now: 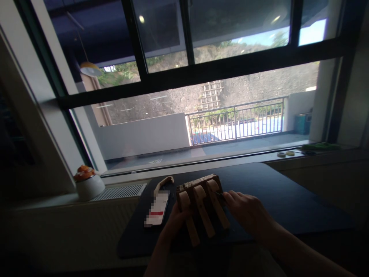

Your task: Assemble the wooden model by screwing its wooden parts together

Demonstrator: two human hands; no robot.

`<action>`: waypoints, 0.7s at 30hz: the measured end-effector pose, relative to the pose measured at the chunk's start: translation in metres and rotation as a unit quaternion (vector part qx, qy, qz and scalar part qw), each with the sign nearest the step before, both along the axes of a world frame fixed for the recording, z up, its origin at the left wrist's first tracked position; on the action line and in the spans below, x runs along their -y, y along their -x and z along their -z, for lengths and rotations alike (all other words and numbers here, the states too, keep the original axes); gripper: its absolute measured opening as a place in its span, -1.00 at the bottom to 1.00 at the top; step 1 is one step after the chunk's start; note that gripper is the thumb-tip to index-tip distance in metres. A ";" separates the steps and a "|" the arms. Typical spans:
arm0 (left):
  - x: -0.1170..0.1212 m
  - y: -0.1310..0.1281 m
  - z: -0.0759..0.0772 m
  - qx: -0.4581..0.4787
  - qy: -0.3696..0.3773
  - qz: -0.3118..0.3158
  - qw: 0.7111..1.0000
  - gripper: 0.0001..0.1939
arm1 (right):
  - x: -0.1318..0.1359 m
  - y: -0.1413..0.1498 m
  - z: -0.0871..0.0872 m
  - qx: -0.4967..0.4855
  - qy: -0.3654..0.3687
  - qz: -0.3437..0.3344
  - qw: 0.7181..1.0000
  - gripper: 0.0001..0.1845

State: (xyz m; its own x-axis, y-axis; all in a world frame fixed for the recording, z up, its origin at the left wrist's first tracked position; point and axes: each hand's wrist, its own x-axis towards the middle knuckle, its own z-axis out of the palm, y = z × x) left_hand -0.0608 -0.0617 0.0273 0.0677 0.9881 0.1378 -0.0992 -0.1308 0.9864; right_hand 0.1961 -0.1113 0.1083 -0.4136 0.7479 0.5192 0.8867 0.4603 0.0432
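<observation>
A dark wooden block (198, 184) with a bark-like upper edge is tilted up over the table. Three pale wooden strips with rounded, hook-like tops run down its front: a left strip (190, 227), a middle strip (205, 215) and a right strip (221, 213). My left hand (177, 220) is closed around the block's left side, thumb by the left strip. At the right strip's top, my right hand (245, 209) pinches a thin dark tool (219, 195); its tip meets or nearly meets the wood. Shadow hides the tool's exact kind.
The dark table (276, 200) carries a phone-like slab (160, 209), partly pixelated, and a loose curved wooden piece (163, 184) at the left. A white pot (90, 187) with an orange top stands beside a radiator grille (121, 192). Small rolls (281, 154) lie on the windowsill.
</observation>
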 end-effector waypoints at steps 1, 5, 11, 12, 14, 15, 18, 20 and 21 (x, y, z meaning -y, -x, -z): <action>0.000 0.000 0.000 0.001 0.000 -0.001 1.000 -0.47 | 0.000 0.001 0.000 -0.010 0.008 0.003 1.000 -0.76; 0.002 -0.001 -0.001 0.003 0.000 -0.014 1.000 -0.46 | 0.002 0.004 0.001 -0.071 0.053 0.037 0.995 -0.80; 0.002 0.000 -0.001 -0.003 -0.005 -0.009 1.000 -0.45 | -0.012 -0.005 0.011 -0.180 0.165 0.067 0.967 -0.55; 0.001 0.000 -0.001 -0.004 -0.006 -0.007 1.000 -0.45 | -0.016 -0.008 0.013 -0.191 0.186 0.058 0.962 -0.49; 0.001 0.000 -0.001 -0.006 -0.005 -0.006 1.000 -0.45 | -0.020 -0.011 0.017 -0.207 0.218 0.045 0.953 -0.41; 0.001 0.000 -0.001 -0.006 -0.003 -0.008 1.000 -0.45 | -0.019 -0.012 0.018 -0.211 0.227 0.042 0.950 -0.41; 0.004 -0.001 -0.003 -0.004 -0.002 -0.017 1.000 -0.45 | -0.010 -0.011 0.015 -0.212 0.223 0.050 0.950 -0.64; 0.005 -0.002 -0.004 -0.002 -0.004 -0.013 1.000 -0.46 | 0.000 -0.009 0.010 -0.185 0.181 0.063 0.964 -0.69; 0.006 -0.002 -0.006 0.000 -0.005 -0.010 1.000 -0.47 | 0.004 -0.009 0.008 -0.159 0.145 0.058 0.975 -0.70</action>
State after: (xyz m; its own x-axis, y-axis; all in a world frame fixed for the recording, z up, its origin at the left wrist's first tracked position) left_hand -0.0587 -0.0679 0.0329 0.0480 0.9879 0.1473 -0.0955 -0.1423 0.9852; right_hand 0.2047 -0.1148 0.1006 -0.1694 0.9147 0.3670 0.8808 0.3075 -0.3601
